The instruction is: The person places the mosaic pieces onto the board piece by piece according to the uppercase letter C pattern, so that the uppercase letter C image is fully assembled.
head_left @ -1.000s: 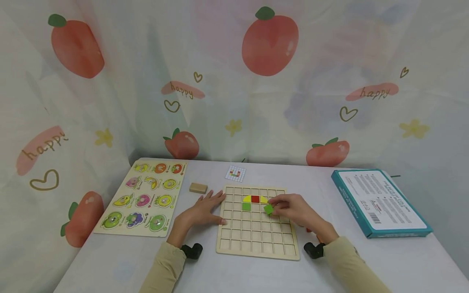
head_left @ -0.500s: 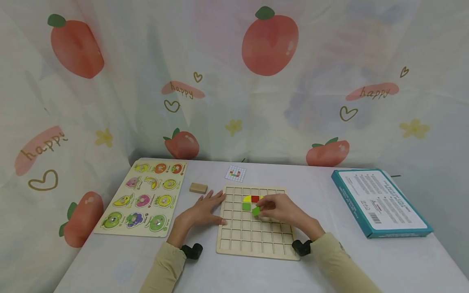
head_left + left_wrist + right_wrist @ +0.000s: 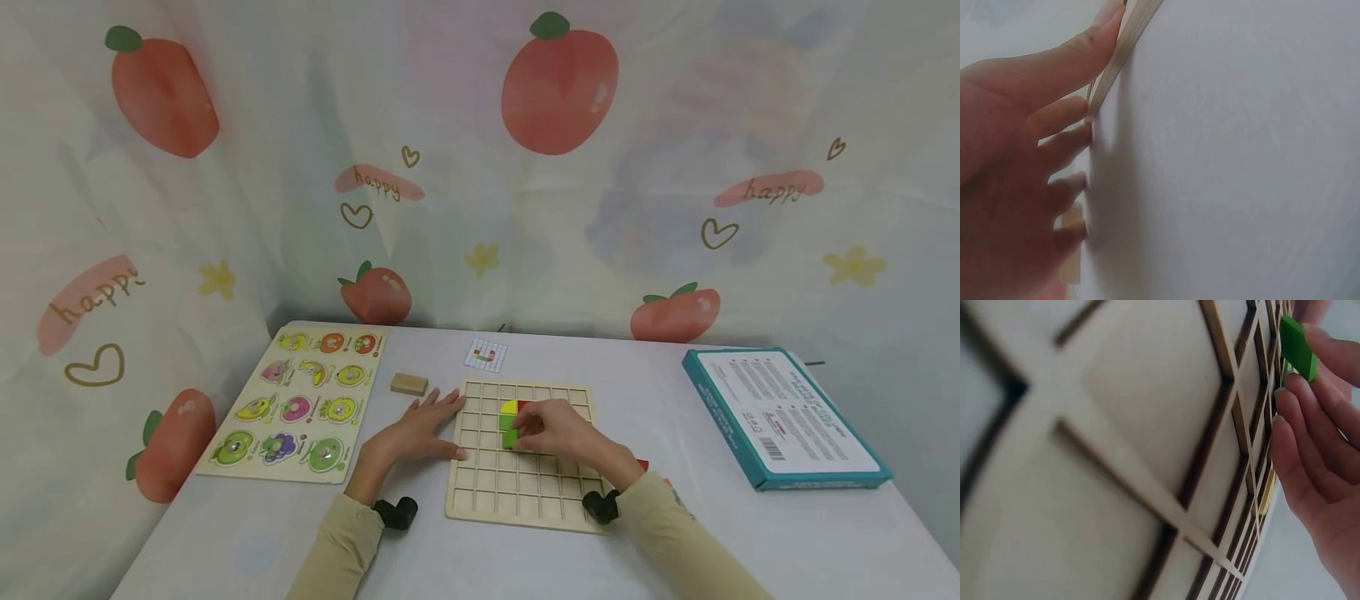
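In the head view my right hand (image 3: 564, 433) pinches a small green square block (image 3: 511, 439) over the gridded wooden board (image 3: 480, 500). The right wrist view shows that block tilted between thumb and fingertips, close to the grid. Just beyond it, another green block (image 3: 507, 422) sits in a cell, below a yellow rounded piece (image 3: 509, 407). A red block (image 3: 522, 406) beside the yellow piece is partly covered by my fingers. My left hand (image 3: 418, 432) lies with spread fingers at the board's left edge, thumb and fingertips touching it, also seen in the left wrist view.
A fruit puzzle board (image 3: 300, 400) lies at the left, near a small plain wooden block (image 3: 408, 384). Behind the grid is a small pattern card (image 3: 486, 355). A teal box (image 3: 783, 417) lies at the right. A red piece (image 3: 642, 464) peeks out past my right forearm.
My right hand has carried the green block leftward over the grid, to just below the seated green block. The left hand keeps its place at the board's edge.
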The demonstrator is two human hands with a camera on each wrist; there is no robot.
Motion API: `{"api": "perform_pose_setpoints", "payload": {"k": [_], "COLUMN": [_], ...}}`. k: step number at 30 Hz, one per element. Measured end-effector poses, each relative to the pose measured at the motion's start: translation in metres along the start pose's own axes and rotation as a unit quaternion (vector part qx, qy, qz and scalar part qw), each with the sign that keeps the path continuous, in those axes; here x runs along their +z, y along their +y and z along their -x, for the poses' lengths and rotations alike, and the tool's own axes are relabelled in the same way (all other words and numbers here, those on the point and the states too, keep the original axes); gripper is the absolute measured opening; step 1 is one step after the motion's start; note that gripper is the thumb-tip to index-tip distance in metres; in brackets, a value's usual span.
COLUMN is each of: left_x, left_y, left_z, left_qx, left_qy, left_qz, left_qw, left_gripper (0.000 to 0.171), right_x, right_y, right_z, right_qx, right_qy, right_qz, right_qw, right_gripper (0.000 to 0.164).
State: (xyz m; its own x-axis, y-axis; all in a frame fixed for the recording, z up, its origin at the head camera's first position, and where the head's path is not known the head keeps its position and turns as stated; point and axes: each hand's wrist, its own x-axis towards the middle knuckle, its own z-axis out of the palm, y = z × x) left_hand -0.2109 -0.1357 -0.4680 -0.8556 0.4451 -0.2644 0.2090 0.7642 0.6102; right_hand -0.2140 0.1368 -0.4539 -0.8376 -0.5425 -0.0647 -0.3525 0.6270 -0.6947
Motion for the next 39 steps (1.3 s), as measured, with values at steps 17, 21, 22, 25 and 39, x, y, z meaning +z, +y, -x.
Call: {"api": "perform_pose_setpoints", "payload": {"k": [17,21,22,25,39], "left_x": [0.001,0.002,0.003,0.003,0.002], "left_y": [0.002,0.002,0.001,0.0,-0.002], "left_z": [-0.002,-0.002,-0.001,-0.001,-0.002], "left_qx": [-0.003,-0.008,-0.01,-0.015,-0.007], "left_qy": [0.005,0.004,0.003,0.004,-0.001], "left_qz": [0.006,0.008,0.005,0.002,-0.002], "left_qw": [1.0,0.9999,0.9999,0.9999,1.0], "left_gripper": [0.091,0.091,0.091,0.091,0.091], "right_x": [-0.003,-0.007,-0.008,-0.011,-0.025], "right_y": [-0.002,0.001,0.002,0.002,0.004], "right_z": [0.006,0.016,0.019,0.028,0.055], "right_qx": [-0.008,-0.017,-0.02,-0.019,0.047], "right_qy": [-0.005,0.018,0.024,0.047,0.131], "right_qz": [0.027,0.03,0.03,0.031,0.004], "right_qw": [1.0,0.999,0.999,0.998,0.99], "right_gripper": [0.021,0.02,0.019,0.017,0.006]}}
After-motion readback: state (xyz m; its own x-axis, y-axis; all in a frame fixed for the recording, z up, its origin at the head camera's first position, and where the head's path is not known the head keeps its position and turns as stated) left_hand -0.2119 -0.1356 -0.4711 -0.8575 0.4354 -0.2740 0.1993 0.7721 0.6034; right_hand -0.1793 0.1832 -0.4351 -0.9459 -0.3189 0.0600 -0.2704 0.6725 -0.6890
